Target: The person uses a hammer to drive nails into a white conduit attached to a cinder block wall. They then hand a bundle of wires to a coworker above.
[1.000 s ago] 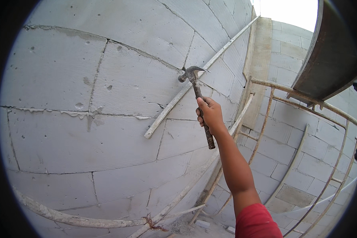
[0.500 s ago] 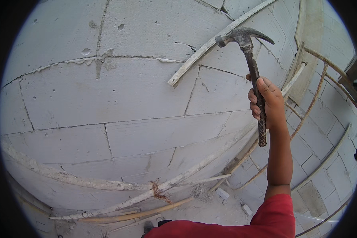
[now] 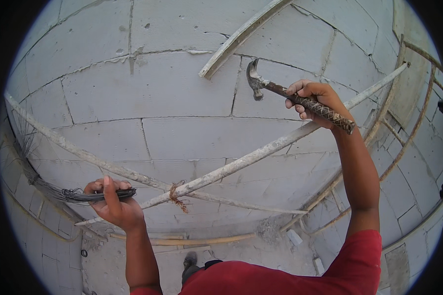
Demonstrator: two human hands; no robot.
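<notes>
My right hand [image 3: 311, 102] grips a claw hammer [image 3: 330, 112] by its dark, cross-patterned handle, at the right in front of the wall. The hammer's head points left, away from my wrist, and touches nothing I can make out. Lower left, my left hand [image 3: 115, 206] is closed round one end of a bundle of thin dark wire [image 3: 79, 195]. The bundle's loose ends fan out up and to the left. Between my hands, a rusty wire tie [image 3: 176, 196] wraps the spot where two pale scaffold braces [image 3: 241, 163] cross.
A wall of pale blocks [image 3: 182, 88] stands ahead, with a slanting batten [image 3: 241, 37] against it. Rusty scaffold frames [image 3: 412, 130] stand at the right. On the dusty floor lie a yellowish pole [image 3: 206, 241] and block pieces [image 3: 294, 238].
My left hand has come into view with the wire bundle. The hammer has tipped from upright to pointing left, and my right hand sits slightly lower in view. The view has shifted too.
</notes>
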